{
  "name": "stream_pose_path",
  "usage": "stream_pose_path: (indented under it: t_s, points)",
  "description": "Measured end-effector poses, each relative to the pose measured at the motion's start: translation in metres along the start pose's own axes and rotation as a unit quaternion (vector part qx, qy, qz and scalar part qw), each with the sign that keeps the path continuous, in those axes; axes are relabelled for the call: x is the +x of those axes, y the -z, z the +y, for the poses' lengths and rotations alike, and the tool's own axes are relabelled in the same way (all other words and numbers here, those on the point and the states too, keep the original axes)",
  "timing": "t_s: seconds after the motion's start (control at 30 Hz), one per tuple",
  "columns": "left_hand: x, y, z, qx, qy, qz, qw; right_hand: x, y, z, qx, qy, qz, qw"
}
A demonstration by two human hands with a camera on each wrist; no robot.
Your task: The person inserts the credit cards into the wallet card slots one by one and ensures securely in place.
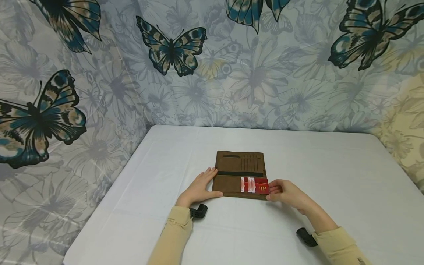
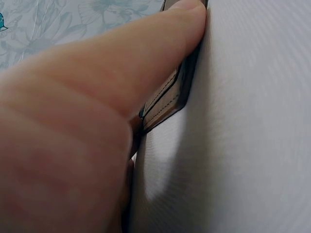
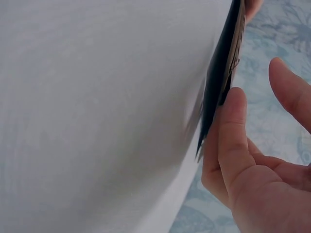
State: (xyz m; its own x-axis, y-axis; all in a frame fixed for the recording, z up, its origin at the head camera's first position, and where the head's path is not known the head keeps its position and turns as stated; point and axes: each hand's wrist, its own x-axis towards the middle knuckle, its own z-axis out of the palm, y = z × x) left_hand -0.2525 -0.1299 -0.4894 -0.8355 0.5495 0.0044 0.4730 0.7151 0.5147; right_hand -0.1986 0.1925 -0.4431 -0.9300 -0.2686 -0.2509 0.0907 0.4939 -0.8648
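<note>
A brown wallet (image 1: 226, 186) lies spread flat on the white table, with slots in its far half and a dark band across the fold. Red cards with white stripes (image 1: 260, 186) show in the right part of its near half. My left hand (image 1: 200, 186) rests at the wallet's left edge, fingers straight, thumb touching the near left corner. At the opposite edge, my right hand (image 1: 288, 193) grips the near right corner with thumb and bent fingers, beside the red cards. The right wrist view shows the wallet's dark underside (image 3: 216, 87); the exact contact there is partly hidden.
The white table (image 1: 132, 221) extends around the wallet on every side. A butterfly-and-flower cloth (image 1: 258, 73) hangs behind and to the left. Black wrist devices (image 1: 198, 211) sit at both cuffs.
</note>
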Motion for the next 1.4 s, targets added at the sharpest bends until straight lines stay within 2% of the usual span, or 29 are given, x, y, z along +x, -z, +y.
stream_pose_path:
  t_s: [0.3,0.77,0.97,1.2,1.4]
  points:
    - [-0.0004,-0.0004,-0.0012,0.001,-0.001,0.001,1.0000,0.0009,-0.0027,-0.0009,0.006,-0.003,-0.004,1.0000]
    - [0.0010,-0.0019,-0.0036,0.000,-0.001,0.003,1.0000,0.0025,-0.0049,-0.0001,0.011,0.026,-0.001,0.9996]
    - [0.0012,-0.0014,-0.0037,0.002,-0.004,0.003,1.0000,0.0043,-0.0065,-0.0007,0.019,0.015,-0.001,0.9997]
    - [0.0006,-0.0016,-0.0041,0.000,-0.007,0.006,1.0000,0.0039,-0.0084,-0.0032,0.009,0.015,-0.027,0.9995]
    - [0.0013,-0.0013,-0.0041,-0.005,-0.006,0.004,1.0000,0.0042,-0.0103,-0.0049,0.008,0.007,-0.027,0.9996]
